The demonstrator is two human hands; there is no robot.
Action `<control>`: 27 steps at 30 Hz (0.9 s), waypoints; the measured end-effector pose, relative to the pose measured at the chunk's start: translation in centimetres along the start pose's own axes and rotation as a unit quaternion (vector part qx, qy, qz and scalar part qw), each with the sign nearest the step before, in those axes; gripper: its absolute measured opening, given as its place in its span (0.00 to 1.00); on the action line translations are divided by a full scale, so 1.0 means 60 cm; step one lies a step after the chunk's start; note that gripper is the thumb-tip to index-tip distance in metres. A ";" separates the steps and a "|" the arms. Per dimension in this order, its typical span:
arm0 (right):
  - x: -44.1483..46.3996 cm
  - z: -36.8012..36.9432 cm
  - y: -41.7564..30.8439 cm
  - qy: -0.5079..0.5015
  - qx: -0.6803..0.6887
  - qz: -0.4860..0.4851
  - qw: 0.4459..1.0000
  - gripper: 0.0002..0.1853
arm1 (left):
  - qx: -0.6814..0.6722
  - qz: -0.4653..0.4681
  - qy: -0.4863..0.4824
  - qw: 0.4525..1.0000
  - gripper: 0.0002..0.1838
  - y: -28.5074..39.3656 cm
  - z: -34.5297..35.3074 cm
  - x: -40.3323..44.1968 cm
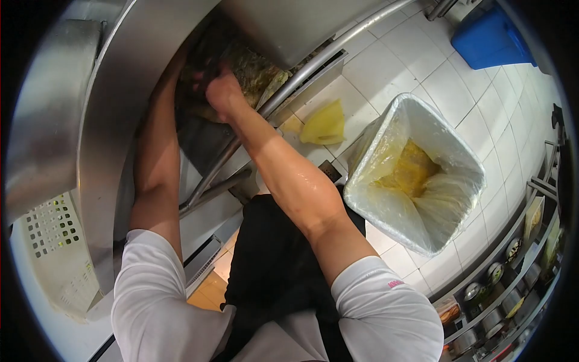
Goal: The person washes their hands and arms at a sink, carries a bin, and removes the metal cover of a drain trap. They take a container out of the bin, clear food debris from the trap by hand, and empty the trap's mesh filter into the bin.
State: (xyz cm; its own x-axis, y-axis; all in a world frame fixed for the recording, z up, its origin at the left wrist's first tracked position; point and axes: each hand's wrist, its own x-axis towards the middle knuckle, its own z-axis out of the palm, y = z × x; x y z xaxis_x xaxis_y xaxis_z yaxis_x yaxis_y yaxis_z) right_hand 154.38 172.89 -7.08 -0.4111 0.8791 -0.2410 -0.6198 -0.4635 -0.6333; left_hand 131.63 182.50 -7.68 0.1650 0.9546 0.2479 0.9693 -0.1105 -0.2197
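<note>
Both my arms reach under a stainless steel counter, into a dark recess. My right hand is closed round something dark that I cannot make out. It is beside a grimy, brown-green mass with a wet look. My left forearm runs along the counter's inner edge, and the hand at its end is lost in shadow, so its fingers do not show clearly. A metal rail crosses close to my right wrist. On the tiles to the right lies a translucent yellow plastic piece, like a cut jug.
A bin with a clear liner stands right of my legs, with yellow-brown waste inside. A blue bin is at the upper right. Shelves with pans line the lower right. A white perforated crate is at left.
</note>
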 end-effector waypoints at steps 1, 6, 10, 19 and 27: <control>0.000 -0.001 0.003 -0.001 -0.020 0.001 1.000 0.24 | -0.030 -0.026 0.005 0.999 0.22 0.001 0.001 -0.010; 0.000 0.009 0.012 -0.003 -0.057 0.000 0.998 0.23 | -0.178 -0.147 0.039 0.972 0.22 0.012 -0.013 -0.062; -0.013 0.033 -0.001 0.006 -0.044 0.007 0.999 0.21 | -0.293 -0.236 0.070 0.924 0.22 0.028 -0.039 -0.101; 0.065 0.066 0.124 0.116 -0.038 -0.137 0.983 0.12 | -0.485 -0.369 0.151 0.778 0.22 0.075 -0.102 -0.201; -0.019 0.068 0.043 0.122 -0.296 -0.113 0.941 0.15 | -0.525 -0.398 0.178 0.731 0.22 0.090 -0.136 -0.238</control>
State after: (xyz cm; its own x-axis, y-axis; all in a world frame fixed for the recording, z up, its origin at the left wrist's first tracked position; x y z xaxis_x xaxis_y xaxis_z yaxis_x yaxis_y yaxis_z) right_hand 150.50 170.24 -5.46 -0.1030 0.9805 -0.1671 -0.1630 -0.1824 -0.9696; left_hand 136.02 166.03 -4.68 -0.6716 0.7202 0.1739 0.3596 0.1117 0.9264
